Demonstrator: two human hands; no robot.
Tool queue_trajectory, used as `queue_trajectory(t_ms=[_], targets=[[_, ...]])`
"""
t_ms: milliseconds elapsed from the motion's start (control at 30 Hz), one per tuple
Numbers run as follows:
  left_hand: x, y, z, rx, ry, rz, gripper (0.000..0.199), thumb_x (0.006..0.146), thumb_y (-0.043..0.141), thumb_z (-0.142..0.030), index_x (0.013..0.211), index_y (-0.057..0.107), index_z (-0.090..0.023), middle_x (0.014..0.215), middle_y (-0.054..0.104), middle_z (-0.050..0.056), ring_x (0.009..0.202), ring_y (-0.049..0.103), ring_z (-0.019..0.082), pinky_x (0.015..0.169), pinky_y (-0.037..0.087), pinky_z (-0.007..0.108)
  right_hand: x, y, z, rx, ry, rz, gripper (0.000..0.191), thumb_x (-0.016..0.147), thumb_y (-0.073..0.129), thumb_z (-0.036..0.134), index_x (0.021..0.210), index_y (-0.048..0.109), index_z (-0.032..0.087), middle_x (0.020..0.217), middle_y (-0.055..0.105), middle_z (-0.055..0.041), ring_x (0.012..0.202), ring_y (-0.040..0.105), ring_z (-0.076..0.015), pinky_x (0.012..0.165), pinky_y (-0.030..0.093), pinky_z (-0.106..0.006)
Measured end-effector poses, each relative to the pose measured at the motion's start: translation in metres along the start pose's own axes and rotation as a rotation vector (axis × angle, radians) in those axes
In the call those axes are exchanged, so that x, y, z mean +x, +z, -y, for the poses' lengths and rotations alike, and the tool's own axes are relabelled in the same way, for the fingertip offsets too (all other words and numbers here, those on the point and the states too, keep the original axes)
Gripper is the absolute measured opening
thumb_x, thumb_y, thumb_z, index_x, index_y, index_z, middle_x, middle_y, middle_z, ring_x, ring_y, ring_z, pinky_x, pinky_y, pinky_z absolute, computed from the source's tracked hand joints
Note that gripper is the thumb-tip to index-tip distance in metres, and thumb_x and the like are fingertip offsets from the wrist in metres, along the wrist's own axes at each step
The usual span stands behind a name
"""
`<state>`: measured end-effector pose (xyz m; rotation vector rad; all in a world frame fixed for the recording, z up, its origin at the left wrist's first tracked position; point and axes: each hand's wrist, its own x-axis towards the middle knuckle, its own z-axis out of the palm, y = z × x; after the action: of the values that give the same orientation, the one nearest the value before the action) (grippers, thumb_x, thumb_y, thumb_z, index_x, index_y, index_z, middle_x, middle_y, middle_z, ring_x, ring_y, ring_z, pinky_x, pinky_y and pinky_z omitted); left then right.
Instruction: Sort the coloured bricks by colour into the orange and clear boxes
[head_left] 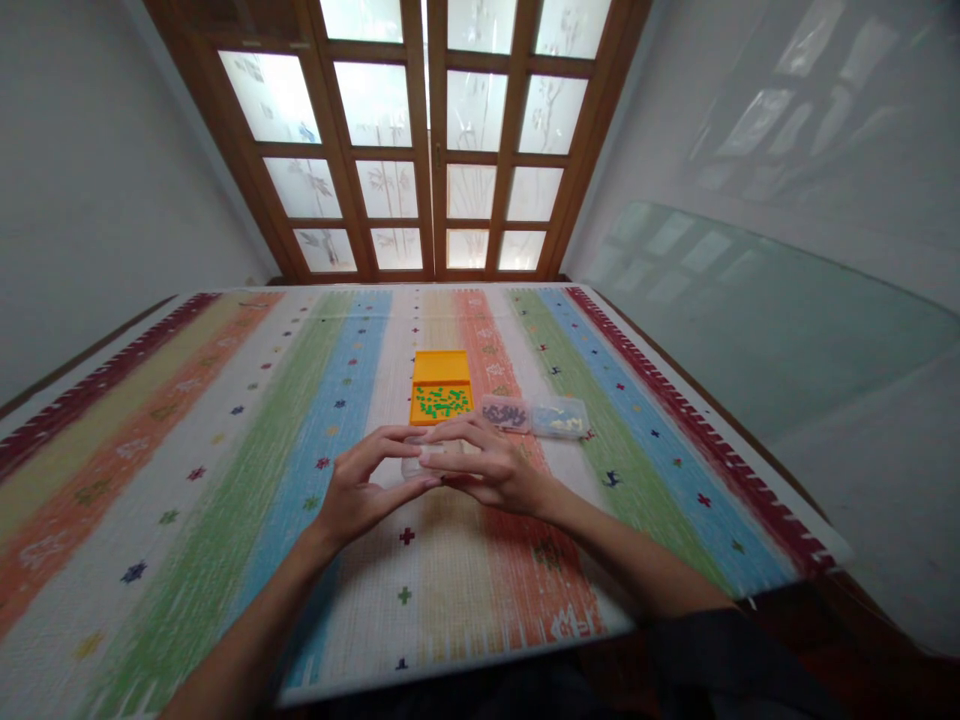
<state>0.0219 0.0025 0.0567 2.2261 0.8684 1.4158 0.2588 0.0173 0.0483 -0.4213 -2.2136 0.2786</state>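
My left hand (365,482) and my right hand (491,468) meet over the middle of the table, with fingertips nearly touching. Between them they grip a small clear plastic box (411,466), mostly hidden behind the fingers. Just beyond the hands lies an open yellow case (441,367) with small green pieces (442,403) in its near half. To its right, by my right hand, sits an open clear box; dark pieces (504,413) fill its left part and pale yellow pieces (561,418) lie in its right part.
A striped cloth (292,450) in several colours covers the table. Beyond the far edge stand wooden doors with glass panes (471,190). A pale glass panel (750,300) leans by the right wall, and a white wall (112,170) rises at left.
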Motion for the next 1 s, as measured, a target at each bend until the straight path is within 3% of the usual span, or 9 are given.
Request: queue_trajectory(t_ms=[167, 333, 467, 700, 867, 1000], targets=[[-0.004, -0.003, 0.003, 0.014, 0.049, 0.026, 0.018, 0.084, 0.087, -0.031, 0.091, 0.073, -0.023, 0.112, 0.082, 0.011, 0.099, 0.081, 0.025, 0.087, 0.067, 0.040, -0.004, 0.009, -0.003, -0.012, 0.007, 0.036, 0.044, 0.102, 0.066, 0.024, 0.145, 0.063, 0.034, 0.135, 0.069, -0.0113, 0.126, 0.063, -0.0252, 0.104, 0.054, -0.048], [-0.009, -0.010, 0.013, 0.068, 0.016, 0.061, 0.022, 0.085, 0.086, -0.030, 0.100, 0.072, -0.023, 0.114, 0.080, 0.013, 0.104, 0.079, 0.026, 0.092, 0.065, 0.042, -0.003, 0.015, -0.004, -0.048, 0.029, 0.069, 0.046, 0.103, 0.065, 0.028, 0.148, 0.058, 0.031, 0.140, 0.066, -0.0125, 0.131, 0.061, -0.0258, 0.107, 0.053, -0.049], [-0.017, -0.024, 0.037, 0.181, -0.096, 0.039, 0.024, 0.086, 0.082, -0.038, 0.100, 0.071, -0.022, 0.119, 0.077, 0.013, 0.111, 0.076, 0.028, 0.095, 0.064, 0.045, -0.008, 0.013, -0.012, -0.124, 0.155, 0.117, 0.057, 0.099, 0.069, 0.039, 0.152, 0.052, 0.028, 0.145, 0.062, -0.0143, 0.135, 0.058, -0.0304, 0.110, 0.051, -0.054], [-0.027, -0.066, 0.091, 0.268, -0.369, 0.051, 0.038, 0.078, 0.079, -0.057, 0.089, 0.068, -0.023, 0.114, 0.073, 0.014, 0.109, 0.073, 0.031, 0.090, 0.065, 0.049, -0.023, -0.010, -0.051, -0.255, 0.315, 0.106, 0.049, 0.097, 0.071, 0.039, 0.143, 0.058, 0.028, 0.140, 0.064, -0.0146, 0.128, 0.061, -0.0328, 0.109, 0.049, -0.059], [-0.025, -0.084, 0.110, 0.322, -0.501, 0.037, 0.039, 0.071, 0.078, -0.054, 0.093, 0.065, -0.024, 0.101, 0.073, 0.011, 0.100, 0.073, 0.031, 0.089, 0.064, 0.048, -0.026, -0.020, -0.082, -0.290, 0.501, 0.156, 0.072, 0.084, 0.084, 0.040, 0.146, 0.055, 0.020, 0.133, 0.067, -0.0187, 0.123, 0.063, -0.0361, 0.107, 0.049, -0.060], [-0.019, -0.091, 0.119, 0.396, -0.504, 0.105, 0.043, 0.068, 0.076, -0.052, 0.098, 0.067, -0.023, 0.100, 0.075, 0.014, 0.097, 0.075, 0.035, 0.093, 0.061, 0.052, -0.018, -0.017, -0.095, -0.286, 0.644, 0.153, 0.087, 0.076, 0.091, 0.044, 0.151, 0.053, 0.021, 0.138, 0.066, -0.0203, 0.128, 0.062, -0.0396, 0.108, 0.049, -0.060]])
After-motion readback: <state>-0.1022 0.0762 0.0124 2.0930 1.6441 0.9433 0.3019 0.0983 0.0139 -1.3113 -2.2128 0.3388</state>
